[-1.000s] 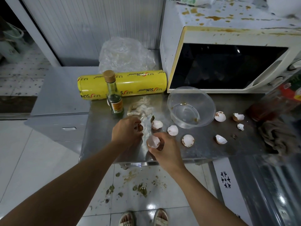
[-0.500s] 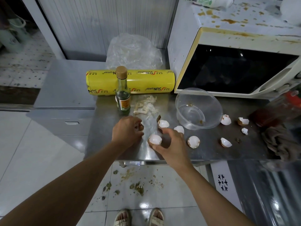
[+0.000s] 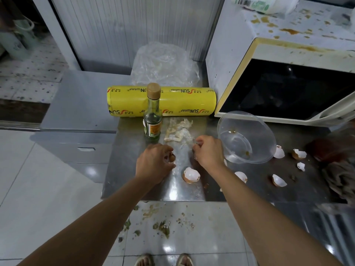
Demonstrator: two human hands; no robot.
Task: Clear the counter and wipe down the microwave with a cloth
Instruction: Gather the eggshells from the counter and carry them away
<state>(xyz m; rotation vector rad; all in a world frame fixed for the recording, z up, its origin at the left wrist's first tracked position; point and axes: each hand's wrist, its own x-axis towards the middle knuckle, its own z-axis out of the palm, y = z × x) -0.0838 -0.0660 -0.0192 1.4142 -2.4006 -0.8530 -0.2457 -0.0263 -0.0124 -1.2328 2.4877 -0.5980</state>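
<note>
Broken eggshells lie scattered over the steel counter (image 3: 134,181). My left hand (image 3: 153,164) is curled around a brownish eggshell piece near the counter's front. My right hand (image 3: 209,152) is further back, beside the clear plastic bowl (image 3: 246,137), its fingers pinched on a small eggshell piece. One eggshell half (image 3: 191,175) sits loose between my wrists. More shell halves (image 3: 279,180) lie to the right. The stained white microwave (image 3: 284,77) stands at the back right. A brownish cloth (image 3: 340,177) is bunched at the right edge.
A small glass bottle (image 3: 152,114) with a tan cap stands in front of a yellow cling-wrap roll (image 3: 182,101). Crumpled clear plastic (image 3: 165,64) lies behind, a scrap of wrap (image 3: 179,130) before it. Food debris litters the floor tiles (image 3: 163,227) below the counter edge.
My right hand let go of the eggshell half near the front edge and moved back toward the bowl, closing on another piece. My left hand stayed put. The camera shifted closer.
</note>
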